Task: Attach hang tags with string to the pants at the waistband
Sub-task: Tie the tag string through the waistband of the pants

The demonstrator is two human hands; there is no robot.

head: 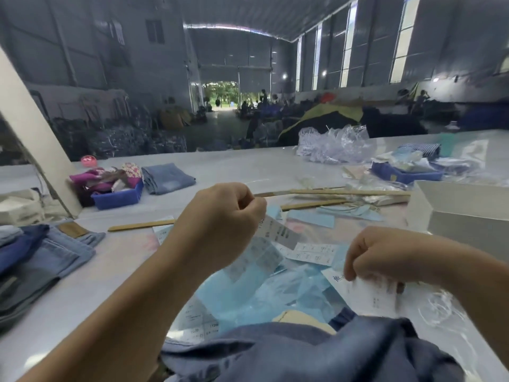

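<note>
Big white table [248, 166], left hand [220, 216] pinching a paper tag [278, 232], right hand [385, 255] pinching another tag [366, 293], blue pants [303, 354] near.

Left hand [220, 216] raised over table [115, 260], fingers curled, pinching white tag [278, 232] that hangs down from fingertips. Right hand [385, 255] lower, fingers curled, pinching another white tag [369, 293] by its top edge. Between and below hands: loose heap of light blue tags [264, 293] and white printed tags. Dark denim pants [316, 351] bunched at near edge. Folded jeans [41, 257] stacked at left. Wooden sticks [330, 193] lie beyond hands. Blue tray [118, 198] far left; white box [465, 205] at right.
</note>
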